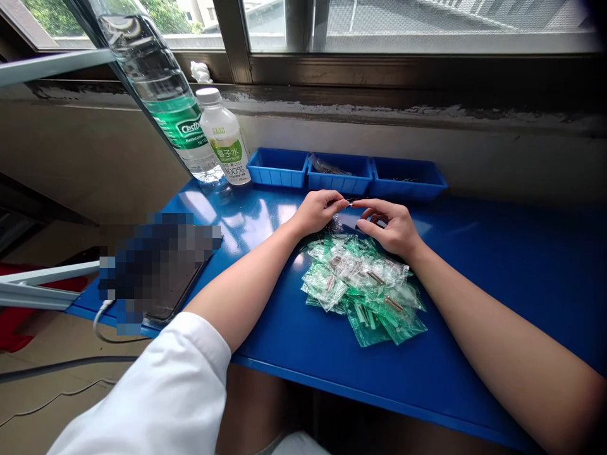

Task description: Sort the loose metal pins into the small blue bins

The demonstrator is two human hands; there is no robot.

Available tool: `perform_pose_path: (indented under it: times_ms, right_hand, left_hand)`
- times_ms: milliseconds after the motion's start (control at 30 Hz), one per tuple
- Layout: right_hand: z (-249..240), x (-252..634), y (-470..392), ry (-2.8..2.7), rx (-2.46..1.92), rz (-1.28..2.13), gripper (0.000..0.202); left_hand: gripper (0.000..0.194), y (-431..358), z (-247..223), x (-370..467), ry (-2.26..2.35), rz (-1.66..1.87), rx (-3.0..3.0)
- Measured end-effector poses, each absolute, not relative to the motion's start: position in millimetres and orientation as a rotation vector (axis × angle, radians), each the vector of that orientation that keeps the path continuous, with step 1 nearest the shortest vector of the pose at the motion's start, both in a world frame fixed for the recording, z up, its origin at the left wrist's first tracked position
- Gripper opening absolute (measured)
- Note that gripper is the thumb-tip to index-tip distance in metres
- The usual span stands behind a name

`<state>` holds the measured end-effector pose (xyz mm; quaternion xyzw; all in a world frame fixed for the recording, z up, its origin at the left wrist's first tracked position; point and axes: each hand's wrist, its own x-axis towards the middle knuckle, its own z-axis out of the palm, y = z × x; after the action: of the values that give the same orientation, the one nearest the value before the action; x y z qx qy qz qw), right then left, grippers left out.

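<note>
My left hand (321,211) is closed in a pinch, thumb against fingers, on a small shiny piece (350,203) too tiny to name. My right hand (389,226) reaches in from the other side. Its index fingertip is at that piece, while the thumb stays apart below. Just under both hands, a heap of small clear and green plastic bags (363,284) lies on the blue table (294,341); several hold short brownish metal-looking pieces. Partly hidden behind my left fingers is a little cluster of thin dark pieces (336,224).
Three blue bins line the wall: the left bin (277,178), the middle bin (339,184) with thin pieces in a bag, the right bin (410,189) with a few thin pins. A large water bottle (159,95) and coconut water bottle (225,139) stand left. A blurred-out dark device (173,297) has a cable.
</note>
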<state>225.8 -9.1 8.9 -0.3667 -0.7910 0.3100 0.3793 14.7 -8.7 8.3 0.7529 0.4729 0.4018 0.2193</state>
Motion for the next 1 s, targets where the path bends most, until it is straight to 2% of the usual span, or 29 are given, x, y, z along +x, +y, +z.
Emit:
perform_pose_path:
  times_ms: [300,467,567,767,1000]
  right_hand:
    - [13,224,-8,-1.801,-0.923,0.986,0.044]
    - [6,228,7,-1.56,-1.009,0.881,0.065]
    - [1,235,17,-1.499,-1.037,0.874,0.076]
    - [2,250,32,-1.428,-1.071,0.921,0.085]
    - [3,254,34,-1.64,-1.063,0.802,0.087]
  left_hand:
    - [0.027,-9,9,17,1.382,1.171,2.05]
    - [0.023,-6,7,16,1.582,1.317,1.995]
    - [0.026,-3,6,15,1.705,1.336,1.948]
    - [0.027,0,4,12,1.78,1.27,1.904]
    - [0.024,-1,5,15,1.774,1.03,2.038]
